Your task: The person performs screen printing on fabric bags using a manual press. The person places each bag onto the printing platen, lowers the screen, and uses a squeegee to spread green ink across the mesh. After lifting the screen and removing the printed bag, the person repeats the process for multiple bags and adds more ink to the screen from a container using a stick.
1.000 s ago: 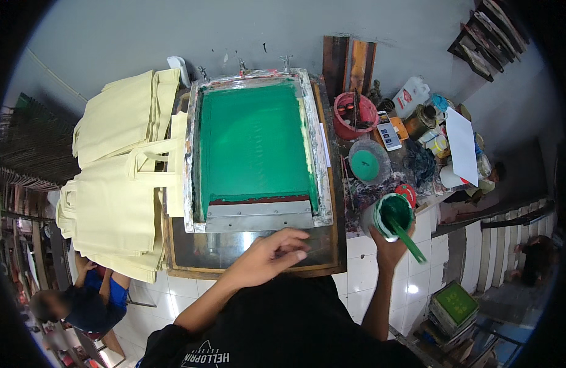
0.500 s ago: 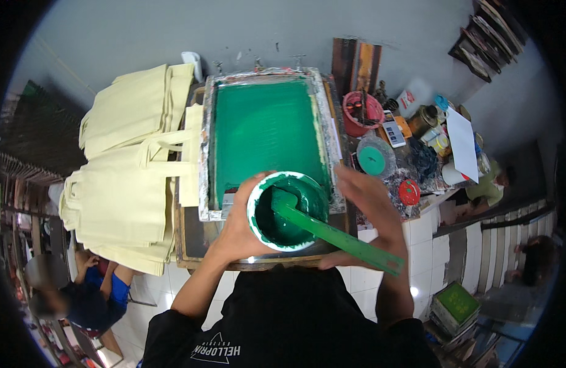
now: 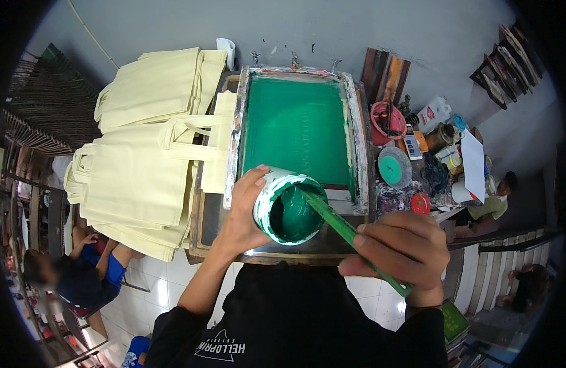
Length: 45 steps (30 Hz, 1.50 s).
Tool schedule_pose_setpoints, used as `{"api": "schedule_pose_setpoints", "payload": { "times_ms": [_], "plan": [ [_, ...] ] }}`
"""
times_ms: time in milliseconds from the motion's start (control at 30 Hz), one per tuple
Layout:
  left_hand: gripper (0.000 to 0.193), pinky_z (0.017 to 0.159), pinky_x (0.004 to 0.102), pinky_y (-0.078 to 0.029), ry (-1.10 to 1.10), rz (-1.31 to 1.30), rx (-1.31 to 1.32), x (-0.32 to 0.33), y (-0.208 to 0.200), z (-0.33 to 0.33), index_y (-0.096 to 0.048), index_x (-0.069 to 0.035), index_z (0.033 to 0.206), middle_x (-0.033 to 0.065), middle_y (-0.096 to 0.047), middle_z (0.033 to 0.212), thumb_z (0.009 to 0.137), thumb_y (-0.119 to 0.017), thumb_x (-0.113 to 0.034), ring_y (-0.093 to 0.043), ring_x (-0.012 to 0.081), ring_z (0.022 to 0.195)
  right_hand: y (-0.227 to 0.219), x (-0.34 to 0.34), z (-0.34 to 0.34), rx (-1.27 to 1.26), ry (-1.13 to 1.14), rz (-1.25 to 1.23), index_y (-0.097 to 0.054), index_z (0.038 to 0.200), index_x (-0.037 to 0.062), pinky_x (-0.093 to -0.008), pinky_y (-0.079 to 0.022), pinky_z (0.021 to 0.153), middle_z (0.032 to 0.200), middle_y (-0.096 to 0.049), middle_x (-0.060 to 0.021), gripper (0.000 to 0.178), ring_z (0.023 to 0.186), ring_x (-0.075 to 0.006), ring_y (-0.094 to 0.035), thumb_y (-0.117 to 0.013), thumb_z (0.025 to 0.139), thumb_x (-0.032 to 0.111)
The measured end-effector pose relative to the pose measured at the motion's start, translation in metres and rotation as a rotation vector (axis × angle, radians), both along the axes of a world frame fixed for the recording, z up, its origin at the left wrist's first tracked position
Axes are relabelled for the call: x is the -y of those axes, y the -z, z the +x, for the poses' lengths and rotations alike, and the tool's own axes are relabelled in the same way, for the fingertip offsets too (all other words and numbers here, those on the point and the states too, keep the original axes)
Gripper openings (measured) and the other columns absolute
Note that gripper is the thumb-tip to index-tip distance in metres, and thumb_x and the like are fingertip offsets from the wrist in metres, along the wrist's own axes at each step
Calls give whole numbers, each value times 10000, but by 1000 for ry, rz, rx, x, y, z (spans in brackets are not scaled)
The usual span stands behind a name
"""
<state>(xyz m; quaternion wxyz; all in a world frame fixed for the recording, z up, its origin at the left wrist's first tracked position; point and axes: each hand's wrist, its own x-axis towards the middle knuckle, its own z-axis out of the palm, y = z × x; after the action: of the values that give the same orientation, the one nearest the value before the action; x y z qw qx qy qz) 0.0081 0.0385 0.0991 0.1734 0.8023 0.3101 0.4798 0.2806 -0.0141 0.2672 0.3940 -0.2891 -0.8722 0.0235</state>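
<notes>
My left hand point(image 3: 241, 214) is wrapped round a white plastic tub point(image 3: 272, 182) whose inside is coated with thick green ink point(image 3: 295, 214). The tub tilts toward my right, over the table's near edge. Closed round a flat green-smeared stick point(image 3: 332, 218) is my right hand point(image 3: 409, 248). One end of the stick reaches the tub's mouth, and the other sticks out below my fingers. Just beyond the tub lies a screen-printing frame point(image 3: 239, 135), its mesh point(image 3: 295, 122) covered with green ink.
Stacks of cream tote bags point(image 3: 136, 162) lie left of the frame. On the right are a pink bucket point(image 3: 379, 136), a phone point(image 3: 412, 146), a bowl of green ink point(image 3: 393, 170) and a red lid point(image 3: 420, 203). A seated person point(image 3: 90, 282) is at lower left; others are at right.
My right hand, open beside the stick before, has closed round it. The tub has tipped further to the right. The whole view has shifted.
</notes>
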Motion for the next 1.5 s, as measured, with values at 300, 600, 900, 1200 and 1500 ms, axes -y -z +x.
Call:
{"api": "schedule_pose_setpoints", "payload": {
  "times_ms": [300, 600, 900, 1200, 1500],
  "plan": [
    [1204, 1109, 538, -396, -96, 164, -6, -20, 11, 1, -281, -125, 1537, 271, -423, 1469, 562, -986, -152, -460, 456, 1349, 63, -6, -27, -558, 347, -646, -724, 917, -31, -284, -496, 528, 750, -688, -103, 131, 595, -187, -668, -748, 925, 98],
    [1174, 1120, 540, -380, -89, 72, -40, -44, 16, 7, -311, -86, 1501, 260, -427, 1455, 544, -987, -151, -441, 459, 1363, 123, -21, -25, -1311, 421, -999, -695, 940, -63, -325, -555, 551, 764, -676, -123, 326, 578, -173, -643, -648, 1017, 251],
    [1130, 1139, 431, -384, -206, -479, 152, -65, 4, 39, -293, 30, 1497, 221, -460, 1395, 594, -943, -162, -471, 361, 1336, 121, -69, 10, -1515, 421, -896, -666, 971, -41, -358, -591, 534, 752, -662, -126, 313, 598, -151, -618, -695, 985, 270],
    [1044, 1092, 522, -371, -401, -303, -103, -110, -15, 54, -347, 10, 1486, 254, -484, 1359, 592, -877, -89, -461, 454, 1286, 116, -140, 47, -1586, 373, -828, -671, 1001, -45, -343, -608, 554, 763, -678, -98, 312, 626, -123, -636, -711, 976, 263],
    [1000, 1039, 527, -370, -546, -204, -268, -102, -28, 10, -390, -5, 1467, 255, -505, 1333, 577, -844, -40, -481, 452, 1215, 158, -198, 39, -1333, 478, -583, -690, 1083, -39, -381, -636, 761, 941, -737, -165, 222, 891, -224, -738, -652, 1014, 169]
  ]
}}
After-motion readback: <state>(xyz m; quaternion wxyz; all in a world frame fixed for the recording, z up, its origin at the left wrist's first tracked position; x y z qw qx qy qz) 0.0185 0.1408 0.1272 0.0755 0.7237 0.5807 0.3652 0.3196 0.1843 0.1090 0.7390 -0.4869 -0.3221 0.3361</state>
